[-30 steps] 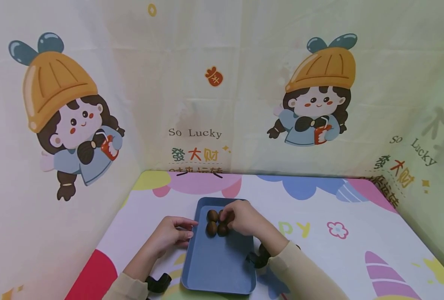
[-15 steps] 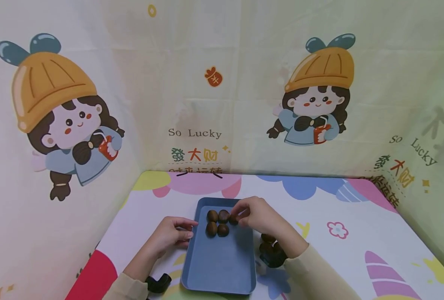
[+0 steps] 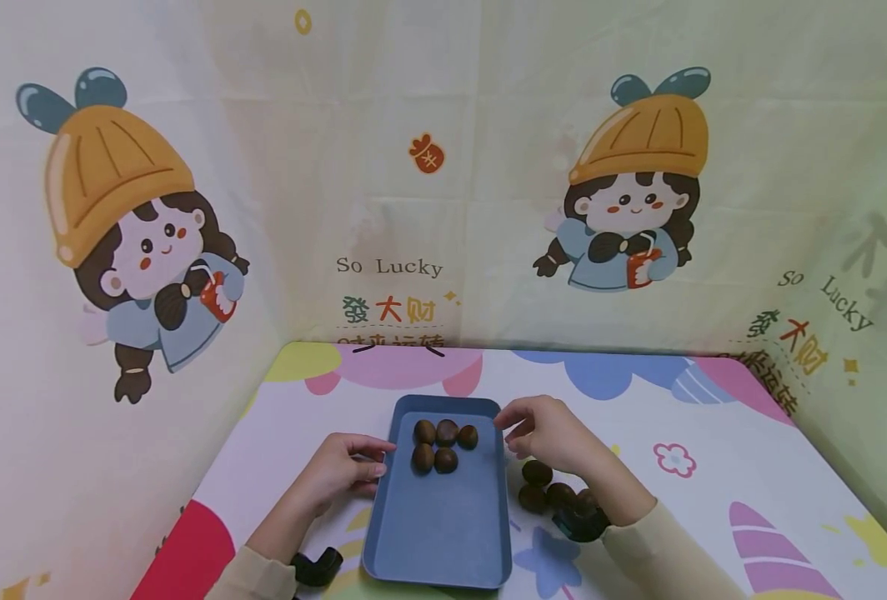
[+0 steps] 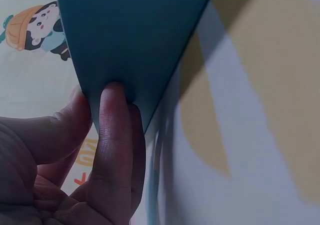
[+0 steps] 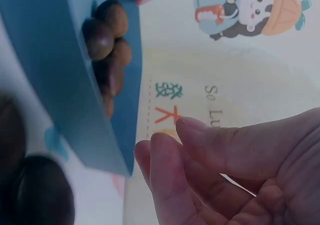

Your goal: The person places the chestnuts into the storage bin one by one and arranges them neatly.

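Observation:
A shallow blue tray (image 3: 439,533) lies lengthwise on the table, with several brown chestnuts (image 3: 447,432) in its far half: a row of three and a pair in front of them. My left hand (image 3: 333,475) holds the tray's left side; in the left wrist view its fingers (image 4: 114,130) press on the outer wall and the thumb meets the edge. At the tray's far right rim hovers my right hand (image 3: 552,437), fingers loosely bent and nothing between them. Beneath its wrist, several more chestnuts (image 3: 537,473) sit on the table right of the tray.
A patterned cloth (image 3: 638,517) covers the table. Printed fabric walls (image 3: 488,250) rise behind and on both sides. Black wrist straps (image 3: 582,523) sit on both arms, the right one overlapping the loose chestnuts in the head view.
My right hand has let go of a chestnut at the right end of the far row and withdrawn rightward past the rim. The left hand and tray have stayed put.

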The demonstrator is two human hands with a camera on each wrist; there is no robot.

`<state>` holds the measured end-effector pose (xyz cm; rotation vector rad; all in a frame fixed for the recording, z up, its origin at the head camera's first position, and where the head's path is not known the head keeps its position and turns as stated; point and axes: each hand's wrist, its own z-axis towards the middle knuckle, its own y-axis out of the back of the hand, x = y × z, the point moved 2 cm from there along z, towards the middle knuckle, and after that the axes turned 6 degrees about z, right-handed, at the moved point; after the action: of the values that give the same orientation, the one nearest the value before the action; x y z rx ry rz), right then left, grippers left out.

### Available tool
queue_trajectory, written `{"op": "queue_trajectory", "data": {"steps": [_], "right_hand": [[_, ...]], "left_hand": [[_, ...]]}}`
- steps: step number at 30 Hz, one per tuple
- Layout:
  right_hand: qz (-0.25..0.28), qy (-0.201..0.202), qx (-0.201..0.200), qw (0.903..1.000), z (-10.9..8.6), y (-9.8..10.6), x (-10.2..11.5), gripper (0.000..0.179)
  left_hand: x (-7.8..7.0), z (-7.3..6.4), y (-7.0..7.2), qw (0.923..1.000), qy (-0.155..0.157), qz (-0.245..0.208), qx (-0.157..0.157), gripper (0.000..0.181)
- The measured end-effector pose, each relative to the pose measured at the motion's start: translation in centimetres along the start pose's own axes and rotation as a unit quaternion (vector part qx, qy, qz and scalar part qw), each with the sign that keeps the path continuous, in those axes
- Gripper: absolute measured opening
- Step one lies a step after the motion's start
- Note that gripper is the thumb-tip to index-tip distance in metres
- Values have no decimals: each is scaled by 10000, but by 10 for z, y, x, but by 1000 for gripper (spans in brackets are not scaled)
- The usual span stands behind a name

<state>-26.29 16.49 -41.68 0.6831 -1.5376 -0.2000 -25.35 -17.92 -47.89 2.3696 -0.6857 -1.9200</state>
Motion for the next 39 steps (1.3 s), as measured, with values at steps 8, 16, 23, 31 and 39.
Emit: {"op": "queue_trajectory", "data": {"steps": [8,16,23,31,39], "right_hand": [[-584,164,-105,9981,-10,15,-20,26],[-735,111,-113,9972,-20,18,-33,24],[-750,-255,-100,9968,-26,17,-46,25],[-566,-21,107,9983,-27,18,-54,27],[-395,-66,51,9992,-22,13,-62,26]], "left_hand": [[2,1,1,10000,-75,14,27,39],[1,2,2,10000,-18,2,20,38],[1,3,2,10000,-31,12,57,39],[1,4,3,10000,-10,20,40,39],[1,4,1,10000,12,-3,-13,37]]}}
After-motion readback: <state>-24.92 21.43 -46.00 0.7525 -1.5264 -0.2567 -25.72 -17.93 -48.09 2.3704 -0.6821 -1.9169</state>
